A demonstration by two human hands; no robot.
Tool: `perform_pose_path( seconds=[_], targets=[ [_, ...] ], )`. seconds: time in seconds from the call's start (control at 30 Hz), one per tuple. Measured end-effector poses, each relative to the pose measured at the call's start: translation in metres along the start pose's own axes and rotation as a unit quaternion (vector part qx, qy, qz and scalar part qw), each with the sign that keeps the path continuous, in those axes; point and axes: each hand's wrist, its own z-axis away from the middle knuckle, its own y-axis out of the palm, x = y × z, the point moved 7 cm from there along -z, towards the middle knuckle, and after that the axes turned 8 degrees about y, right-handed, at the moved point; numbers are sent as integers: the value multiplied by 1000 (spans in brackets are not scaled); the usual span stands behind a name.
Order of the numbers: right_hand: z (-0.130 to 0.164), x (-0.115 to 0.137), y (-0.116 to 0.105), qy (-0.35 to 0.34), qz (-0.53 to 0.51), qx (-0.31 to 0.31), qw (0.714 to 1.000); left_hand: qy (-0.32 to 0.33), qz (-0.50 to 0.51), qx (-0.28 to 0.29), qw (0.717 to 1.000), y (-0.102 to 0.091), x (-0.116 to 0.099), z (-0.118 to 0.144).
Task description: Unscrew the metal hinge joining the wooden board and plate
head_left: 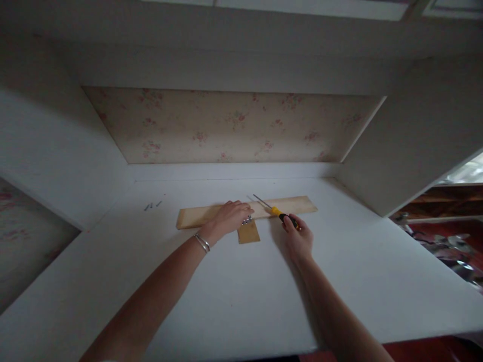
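A long pale wooden board (pixel 285 205) lies across the white surface. At its near edge is a small metal hinge (pixel 247 220), partly covered by my left hand (pixel 232 216). The fingers of that hand are closed and bent over the board, with the hinge under them. A short, darker wooden piece (pixel 249 233) lies just in front of the hinge. My right hand (pixel 299 236) grips the black and yellow handle of a screwdriver (pixel 277 212). Its shaft points up and to the left, over the board, with the tip beyond the board's far edge.
Several screws (pixel 152 205) lie on the white surface (pixel 211 311) to the left. White side panels (pixel 400 130) and a floral wallpapered back wall (pixel 234 125) enclose it, with cabinets overhead. Shiny objects (pixel 456 246) sit below at the right.
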Motion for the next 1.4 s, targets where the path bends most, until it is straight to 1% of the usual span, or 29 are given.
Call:
perform_pose_path(
  seconds=[0.13,0.27,0.33,0.43,0.57,0.63,0.73,0.8,0.93,1.13,1.23,1.27,1.33,1.4],
  targets=[
    [-2,-7,-2,-9,36,11,999,52,-31,41,997,8,7,-14],
    [-5,-7,-1,-21,76,29,996,66,-61,67,994,17,10,-26],
    [-6,-7,0,-25,91,38,995,65,-78,72,992,18,8,-29],
    [-4,-6,3,-31,108,50,992,69,-102,63,990,14,2,-31],
    [-1,-3,5,-35,126,58,990,60,-91,62,992,11,-2,-30],
    [-1,-3,5,-35,136,60,988,42,-77,80,993,14,-1,-32],
    [-1,-1,6,-38,152,65,985,-2,-64,124,990,23,4,-36],
    [0,0,7,-41,159,67,984,-27,-62,139,988,27,5,-40],
    [1,3,8,-42,158,72,984,-77,-62,130,987,26,6,-45],
    [4,6,10,-35,158,76,984,-145,-53,112,982,16,6,-44],
    [3,5,10,-34,158,79,984,-168,-48,76,982,7,8,-40],
    [3,4,10,-34,158,81,983,-161,-37,57,985,3,8,-39],
    [2,3,11,-36,158,85,983,-110,5,33,993,-1,6,-38],
    [0,2,11,-37,158,86,983,-43,51,46,997,-2,4,-35]
  ],
)
